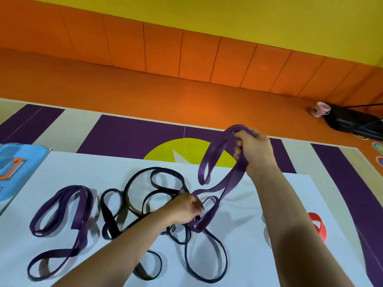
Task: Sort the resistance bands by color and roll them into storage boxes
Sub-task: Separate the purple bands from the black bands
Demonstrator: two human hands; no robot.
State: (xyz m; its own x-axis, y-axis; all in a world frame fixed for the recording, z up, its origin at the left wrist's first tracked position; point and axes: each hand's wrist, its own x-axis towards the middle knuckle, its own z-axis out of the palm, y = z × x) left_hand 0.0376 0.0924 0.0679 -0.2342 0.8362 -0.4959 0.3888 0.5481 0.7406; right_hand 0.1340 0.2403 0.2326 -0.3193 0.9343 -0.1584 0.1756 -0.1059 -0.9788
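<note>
My right hand point(256, 151) is raised above the white sheet point(62, 166) and grips a wide purple band point(209, 160), whose loops hang down from it. The lower end of that band runs to my left hand point(186, 208), which pinches it low over the sheet. Under and around my left hand lies a tangle of thin black bands point(157, 183). A second group of purple bands point(80, 212) lies on the sheet at the left. A red band point(318, 224) shows past my right forearm.
A light blue box point(18, 168) sits at the left edge of the sheet. The floor beyond is purple, cream and orange matting with an orange padded wall. A pink cup point(321, 109) and dark gear point(352, 123) stand at the far right.
</note>
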